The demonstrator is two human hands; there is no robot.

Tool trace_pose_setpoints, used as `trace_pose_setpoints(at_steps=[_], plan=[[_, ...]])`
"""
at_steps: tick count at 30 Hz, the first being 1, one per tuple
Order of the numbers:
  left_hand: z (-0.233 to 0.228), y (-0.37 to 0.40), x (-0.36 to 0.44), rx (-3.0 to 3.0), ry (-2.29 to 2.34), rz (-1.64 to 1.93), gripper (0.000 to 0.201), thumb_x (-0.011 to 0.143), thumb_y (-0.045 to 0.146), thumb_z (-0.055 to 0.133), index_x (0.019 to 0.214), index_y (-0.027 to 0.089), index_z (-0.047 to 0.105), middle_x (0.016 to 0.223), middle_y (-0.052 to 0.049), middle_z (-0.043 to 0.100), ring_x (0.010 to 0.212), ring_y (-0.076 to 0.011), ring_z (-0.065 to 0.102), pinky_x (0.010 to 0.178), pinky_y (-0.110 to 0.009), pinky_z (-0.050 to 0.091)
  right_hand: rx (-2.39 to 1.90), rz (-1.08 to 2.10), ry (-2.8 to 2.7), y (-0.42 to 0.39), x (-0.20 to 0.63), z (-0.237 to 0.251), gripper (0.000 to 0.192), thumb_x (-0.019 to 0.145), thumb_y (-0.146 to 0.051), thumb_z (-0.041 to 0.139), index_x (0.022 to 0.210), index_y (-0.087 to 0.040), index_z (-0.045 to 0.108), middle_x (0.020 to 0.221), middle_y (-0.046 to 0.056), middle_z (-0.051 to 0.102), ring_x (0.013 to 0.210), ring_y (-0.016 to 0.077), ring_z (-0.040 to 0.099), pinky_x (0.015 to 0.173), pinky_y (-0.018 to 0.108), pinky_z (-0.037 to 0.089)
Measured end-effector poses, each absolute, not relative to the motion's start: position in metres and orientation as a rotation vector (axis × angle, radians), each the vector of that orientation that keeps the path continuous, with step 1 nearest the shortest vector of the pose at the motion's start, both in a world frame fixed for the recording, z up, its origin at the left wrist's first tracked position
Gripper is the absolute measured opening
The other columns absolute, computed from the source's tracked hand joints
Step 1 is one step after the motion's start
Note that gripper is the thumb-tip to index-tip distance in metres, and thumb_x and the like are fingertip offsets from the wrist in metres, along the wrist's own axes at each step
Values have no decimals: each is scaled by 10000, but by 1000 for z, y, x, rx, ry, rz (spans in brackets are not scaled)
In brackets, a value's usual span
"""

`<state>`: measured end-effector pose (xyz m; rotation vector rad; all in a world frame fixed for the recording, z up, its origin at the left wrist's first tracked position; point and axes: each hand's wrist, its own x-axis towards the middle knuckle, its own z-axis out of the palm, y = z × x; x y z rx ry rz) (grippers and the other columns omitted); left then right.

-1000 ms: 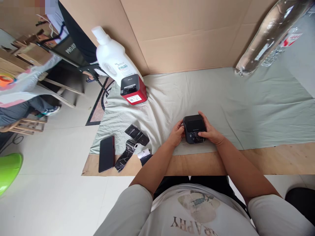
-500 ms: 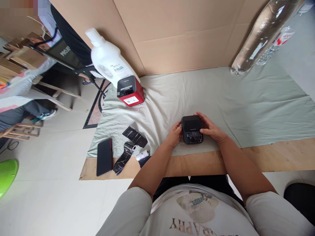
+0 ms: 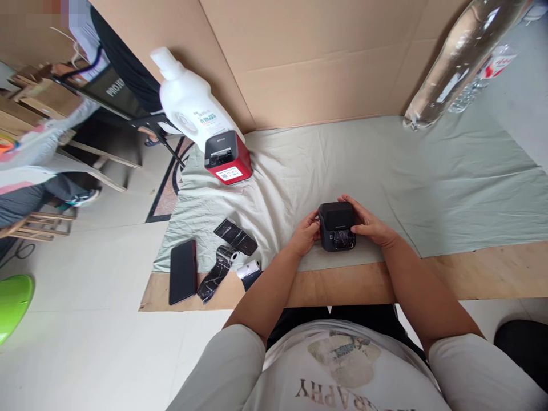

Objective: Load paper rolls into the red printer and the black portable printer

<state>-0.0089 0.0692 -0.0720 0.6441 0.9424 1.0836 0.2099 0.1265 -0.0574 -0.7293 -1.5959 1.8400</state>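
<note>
Grasping a small boxy black plastic device from both sides: left grip closed against its left flank, right grip closed against its right, thumb laid at the front right edge beside a shiny black panel. Placed near the front edge of a wooden bench, over a wrinkled pale green cloth; cannot tell resting from slight lifting. To the left, well apart from the device, a flat black marbled strip, a black marbled roll with its tail unwound, and a small white roll with a dark tail, partly hidden by the left forearm. Farther left, a flat rectangular black phone. Toward the far left, a red box-shaped unit with a black top, just in front of a white plastic bottle with a moulded handle. Along the back, a brown cardboard wall; at the far right, a long brown cylinder in clear plastic, leaning beside a clear bottle with a red-and-white label.
</note>
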Motion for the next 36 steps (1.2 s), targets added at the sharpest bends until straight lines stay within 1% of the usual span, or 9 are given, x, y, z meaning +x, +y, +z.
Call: trace_pose_setpoints(at_steps=[3, 6, 12, 18, 23, 25, 28, 32, 36], plan=[[-72, 69, -8, 647, 958, 1093, 547, 772, 279, 666, 1306, 209, 569, 764, 16, 622, 623, -117, 557, 633, -266, 468, -722, 1847, -1613, 126, 211, -58, 1074, 668, -537, 812, 1562, -323, 256, 1664, 55, 215, 1516, 304, 241, 1223, 503, 245], [-70, 69, -8, 632, 939, 1089, 549, 787, 287, 662, 1320, 209, 555, 779, 10, 633, 633, -121, 558, 639, -266, 467, -729, 1807, -1626, 126, 210, -58, 1051, 658, -548, 818, 1545, -327, 299, 1651, 59, 253, 1493, 307, 297, 1210, 506, 278], [-67, 69, -6, 659, 935, 1054, 555, 732, 325, 711, 1261, 225, 579, 776, 15, 618, 606, -98, 536, 592, -229, 448, -922, 1576, -1534, 129, 206, -56, 717, 826, -636, 631, 1439, -304, 460, 1420, 116, 577, 1341, 288, 514, 1149, 530, 368], [-64, 70, -5, 607, 930, 1094, 551, 729, 343, 733, 1242, 218, 575, 871, -7, 657, 661, -118, 601, 595, -245, 497, -755, 1642, -1762, 127, 208, -54, 991, 679, -572, 797, 1517, -290, 349, 1549, 112, 422, 1385, 316, 459, 1157, 514, 367], [-65, 71, -5, 616, 941, 1092, 560, 711, 337, 733, 1231, 201, 575, 845, 0, 654, 667, -120, 601, 623, -256, 503, -832, 1575, -1711, 127, 206, -57, 917, 684, -591, 787, 1465, -279, 422, 1519, 120, 451, 1376, 312, 467, 1149, 491, 375], [-67, 71, -6, 642, 963, 1080, 531, 737, 345, 707, 1235, 210, 582, 831, 4, 649, 662, -115, 588, 632, -252, 487, -883, 1502, -1669, 128, 204, -59, 848, 705, -687, 720, 1404, -266, 490, 1411, 125, 551, 1301, 314, 529, 1103, 494, 416], [-69, 70, -7, 713, 1005, 1017, 521, 774, 356, 672, 1270, 223, 586, 825, 3, 645, 668, -116, 576, 626, -243, 462, -1022, 1312, -1623, 130, 202, -62, 757, 767, -853, 472, 1206, -255, 622, 1143, 100, 670, 1145, 312, 600, 1022, 498, 464], [-69, 66, -5, 853, 1054, 961, 527, 795, 350, 642, 1304, 229, 572, 957, -28, 682, 766, -148, 597, 671, -266, 461, -1284, 1038, -1540, 132, 199, -70, 822, 779, -921, 209, 912, -239, 649, 897, 101, 657, 972, 324, 623, 910, 506, 499], [-66, 59, 4, 1012, 1242, 1104, 353, 845, 337, 605, 1183, 238, 631, 1093, -60, 684, 984, -212, 601, 868, -347, 459, -1391, 926, -1571, 132, 195, -74, 798, 825, -881, 176, 914, -234, 635, 859, 104, 651, 922, 312, 628, 860, 482, 500]])
